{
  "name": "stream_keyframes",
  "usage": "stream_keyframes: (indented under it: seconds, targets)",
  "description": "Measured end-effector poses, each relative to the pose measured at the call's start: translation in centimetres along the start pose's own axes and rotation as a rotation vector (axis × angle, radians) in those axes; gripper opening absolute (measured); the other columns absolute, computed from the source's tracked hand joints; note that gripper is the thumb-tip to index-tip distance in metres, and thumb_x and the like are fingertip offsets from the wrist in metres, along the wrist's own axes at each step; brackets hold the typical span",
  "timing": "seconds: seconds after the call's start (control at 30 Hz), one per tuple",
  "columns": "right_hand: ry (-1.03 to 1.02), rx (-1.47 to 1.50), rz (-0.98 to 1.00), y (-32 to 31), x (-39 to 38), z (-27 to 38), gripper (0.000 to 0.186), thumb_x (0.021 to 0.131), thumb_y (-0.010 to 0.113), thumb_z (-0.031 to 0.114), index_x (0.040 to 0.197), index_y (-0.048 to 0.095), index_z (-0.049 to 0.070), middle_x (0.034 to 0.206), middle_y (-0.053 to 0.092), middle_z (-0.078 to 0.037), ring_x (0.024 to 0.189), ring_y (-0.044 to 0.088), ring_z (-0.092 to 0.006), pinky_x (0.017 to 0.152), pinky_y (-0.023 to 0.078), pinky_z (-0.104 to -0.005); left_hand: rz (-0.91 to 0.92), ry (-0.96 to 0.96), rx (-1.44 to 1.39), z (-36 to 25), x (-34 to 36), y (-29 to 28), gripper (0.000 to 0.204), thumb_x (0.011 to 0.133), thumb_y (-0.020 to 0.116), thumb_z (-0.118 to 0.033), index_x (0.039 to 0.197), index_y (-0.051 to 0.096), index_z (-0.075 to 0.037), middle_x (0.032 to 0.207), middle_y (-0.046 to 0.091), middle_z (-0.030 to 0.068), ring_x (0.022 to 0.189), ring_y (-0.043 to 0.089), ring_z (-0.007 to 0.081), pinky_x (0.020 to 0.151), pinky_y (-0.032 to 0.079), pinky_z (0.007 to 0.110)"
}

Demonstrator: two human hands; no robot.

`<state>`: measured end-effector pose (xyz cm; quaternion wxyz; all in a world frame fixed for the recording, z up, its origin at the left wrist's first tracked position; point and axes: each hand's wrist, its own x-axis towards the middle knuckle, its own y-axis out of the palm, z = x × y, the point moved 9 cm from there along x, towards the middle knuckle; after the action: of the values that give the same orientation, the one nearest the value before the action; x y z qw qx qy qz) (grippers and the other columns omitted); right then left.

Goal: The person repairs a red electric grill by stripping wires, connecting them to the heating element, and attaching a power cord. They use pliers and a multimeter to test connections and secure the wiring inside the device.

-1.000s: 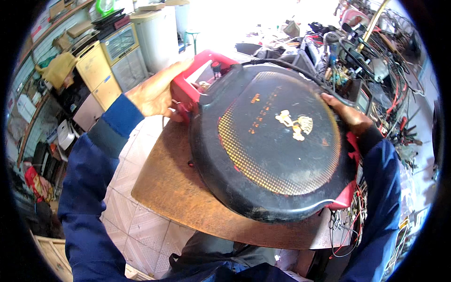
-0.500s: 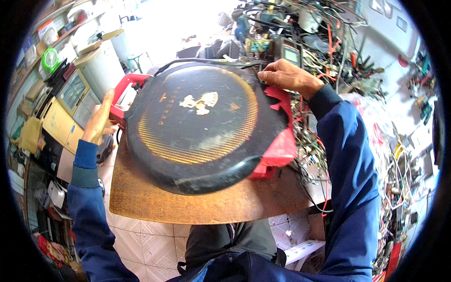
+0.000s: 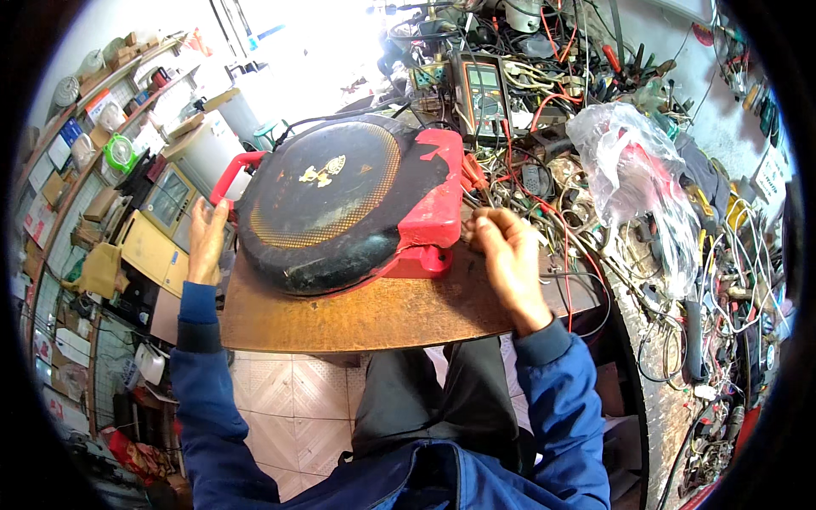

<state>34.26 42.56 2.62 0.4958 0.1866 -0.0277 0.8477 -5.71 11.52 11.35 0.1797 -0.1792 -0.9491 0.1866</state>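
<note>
A round black appliance (image 3: 319,208) with worn gold patterning and red trim rests on the brown wooden table (image 3: 357,327), a black cord along its far side. My left hand (image 3: 206,238) is closed at its left edge, just below the red handle (image 3: 231,176). My right hand (image 3: 508,259) is beside the red front corner at the right, fingers curled among wires; what they hold, if anything, is hidden. Orange-handled tools (image 3: 474,177) lie just beyond that hand.
A cluttered bench of cables and tools runs along the right, with a multimeter (image 3: 480,93) and a clear plastic bag (image 3: 625,187). At the left stand shelves (image 3: 81,153), a cream cabinet (image 3: 149,246) and a pale bin (image 3: 204,157). Tiled floor (image 3: 314,399) shows below.
The appliance has been turned and set farther back, showing more of its red right side. My right hand has left its upper right edge and come down beside it. The view has shifted.
</note>
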Motion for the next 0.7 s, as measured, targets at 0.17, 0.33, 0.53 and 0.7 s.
stream_keyframes:
  seconds: [0.17,0.33,0.53,0.7]
  targets:
    - [-0.168,-0.147,0.03,2.1,-2.9,1.8,0.026,0.098,0.064,0.011,0.118,0.067,-0.004,0.097,0.071,-0.02,0.089,0.071,-0.0289,0.082,0.056,-0.0397,0.154,-0.095,-0.203,1.1,-0.9,2.2,0.092,0.1,0.068,-0.044,0.165,0.013,-0.008,0.156,0.043,0.0211,0.143,0.045,0.0305,0.113,0.039,0.047]
    - [-0.309,-0.304,0.007,2.1,-3.8,4.2,0.036,0.092,0.07,0.013,0.123,0.064,-0.003,0.106,0.067,-0.024,0.096,0.068,-0.0417,0.082,0.055,-0.0467,0.109,0.011,-0.272,1.8,-0.7,2.6,0.088,0.103,0.065,-0.034,0.164,0.012,0.0,0.156,0.041,0.0226,0.143,0.043,0.0272,0.118,0.034,0.041]
    - [-0.27,-0.307,0.091,2.9,-3.9,3.7,0.064,0.089,0.071,0.017,0.142,0.049,-0.009,0.135,0.055,-0.037,0.117,0.061,-0.0526,0.099,0.054,-0.0511,0.081,0.068,-0.281,1.9,-0.3,2.5,0.061,0.107,0.061,-0.028,0.156,0.035,-0.002,0.143,0.054,0.011,0.127,0.056,0.0205,0.106,0.048,0.035]
    - [-0.331,-0.273,0.112,2.5,-4.3,4.6,0.06,0.085,0.076,0.019,0.133,0.054,-0.01,0.117,0.059,-0.033,0.097,0.066,-0.0507,0.081,0.058,-0.0514,0.17,-0.008,-0.281,1.2,0.0,3.1,0.072,0.105,0.063,-0.026,0.162,0.026,-0.002,0.152,0.047,0.0142,0.137,0.048,0.0244,0.113,0.041,0.038]
